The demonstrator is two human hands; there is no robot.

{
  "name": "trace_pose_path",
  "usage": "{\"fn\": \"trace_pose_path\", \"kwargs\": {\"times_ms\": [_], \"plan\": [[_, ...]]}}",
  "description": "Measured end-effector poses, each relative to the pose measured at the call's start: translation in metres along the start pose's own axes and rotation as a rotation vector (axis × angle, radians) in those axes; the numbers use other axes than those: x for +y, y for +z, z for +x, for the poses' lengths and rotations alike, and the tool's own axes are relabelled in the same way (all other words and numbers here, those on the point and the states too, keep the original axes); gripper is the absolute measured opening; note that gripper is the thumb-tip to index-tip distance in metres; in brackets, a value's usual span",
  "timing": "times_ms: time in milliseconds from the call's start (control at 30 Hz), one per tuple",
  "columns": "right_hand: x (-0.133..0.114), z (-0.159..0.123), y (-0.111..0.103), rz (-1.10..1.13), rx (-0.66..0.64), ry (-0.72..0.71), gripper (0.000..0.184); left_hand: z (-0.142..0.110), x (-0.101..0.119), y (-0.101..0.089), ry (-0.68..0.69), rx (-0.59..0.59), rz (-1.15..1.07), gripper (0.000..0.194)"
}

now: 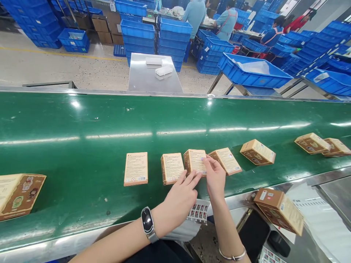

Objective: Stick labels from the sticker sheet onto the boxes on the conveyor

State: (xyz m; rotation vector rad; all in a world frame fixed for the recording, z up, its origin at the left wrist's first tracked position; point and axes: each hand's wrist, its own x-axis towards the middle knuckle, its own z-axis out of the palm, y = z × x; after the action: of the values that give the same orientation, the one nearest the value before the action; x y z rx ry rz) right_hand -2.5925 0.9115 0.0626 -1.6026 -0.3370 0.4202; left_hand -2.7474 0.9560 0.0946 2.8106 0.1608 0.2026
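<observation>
A brown and cream carton (195,159) lies on the green conveyor belt, its printed text side up. My left hand (182,199) has its fingers stretched out, with the tips along the carton's lower edge. My right hand (215,175) presses thumb and forefinger together at the carton's upper right; whatever they pinch is too small to make out. Just left is a similar carton (173,168), and farther left another carton (136,168). A tilted carton (226,160) sits right behind my right hand. Below my hands, a sheet of small printed labels (199,212) is partly covered.
More cartons lie along the belt (82,120), including one at far left (20,195) and one at right (257,152). A carton (279,210), a black phone-like object (253,230) and papers occupy the lower right side table. Blue crates (138,36) and people stand beyond.
</observation>
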Motion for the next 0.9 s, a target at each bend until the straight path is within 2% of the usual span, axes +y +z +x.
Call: {"fn": "trace_pose_path", "kwargs": {"times_ms": [200,300,367,433,500,533,567,600,667,767,900], "plan": [[0.001,0.022,-0.008,-0.168,0.088,-0.083,0.041,0.018,0.001,0.011,0.037,-0.006,0.025,0.011],[-0.017,0.029,-0.023,-0.255,0.091,-0.103,0.043,0.017,0.004,-0.001,0.101,0.055,-0.029,0.016],[-0.039,0.020,-0.038,-0.314,0.059,-0.142,0.038,0.010,0.008,-0.017,0.072,0.056,-0.112,0.020],[-0.067,-0.001,-0.054,-0.397,-0.081,-0.224,0.031,0.001,0.011,-0.035,-0.044,0.017,-0.230,0.023],[-0.092,-0.027,-0.068,-0.551,-0.489,-0.340,0.023,-0.007,0.012,-0.052,-0.172,0.003,-0.369,0.024],[-0.102,-0.038,-0.073,-0.603,-0.652,-0.372,0.019,-0.010,0.012,-0.059,-0.223,0.010,-0.444,0.022],[-0.108,-0.048,-0.076,-0.644,-0.778,-0.406,0.015,-0.012,0.011,-0.065,-0.259,0.014,-0.522,0.019],[-0.112,-0.055,-0.078,-0.666,-0.839,-0.437,0.012,-0.014,0.009,-0.070,-0.289,0.005,-0.596,0.017],[-0.112,-0.061,-0.079,-0.695,-0.844,-0.516,0.011,-0.017,0.006,-0.077,-0.339,-0.039,-0.688,0.015],[-0.104,-0.061,-0.077,-0.702,-0.809,-0.634,0.011,-0.020,0.003,-0.082,-0.394,-0.090,-0.672,0.018],[-0.091,-0.061,-0.069,-0.709,-0.690,-0.841,0.014,-0.021,0.003,-0.083,-0.429,-0.096,-0.631,0.021]]}}
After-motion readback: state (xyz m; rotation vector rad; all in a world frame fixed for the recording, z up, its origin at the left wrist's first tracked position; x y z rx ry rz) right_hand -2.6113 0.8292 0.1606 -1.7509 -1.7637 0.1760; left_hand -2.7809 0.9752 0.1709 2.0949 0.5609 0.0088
